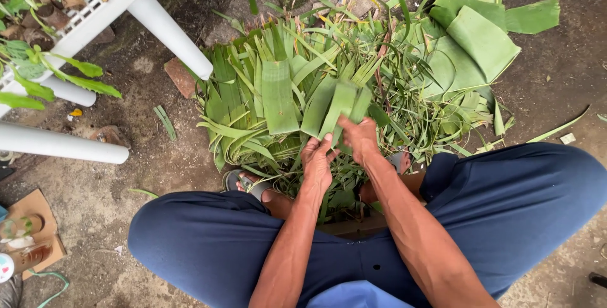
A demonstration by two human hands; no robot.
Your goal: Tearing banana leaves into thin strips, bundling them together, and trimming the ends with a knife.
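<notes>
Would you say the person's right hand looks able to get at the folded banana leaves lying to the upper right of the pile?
Probably yes: the right hand grips leaf strips, but only loose cuttings lie between it and the folded banana leaves; a forward lean seems needed.

Both bare forearms are extended forward and downward from the bottom of the view, converging between the spread knees. The left hand (pixel 316 164) is presented back-up, with the fingers curled closed at the front. The right hand (pixel 359 138) is positioned just beside and slightly ahead of it, wrist bent downward, fingers closed in a pinch. The two hands are nearly touching. The legs are folded in a squat.
</notes>
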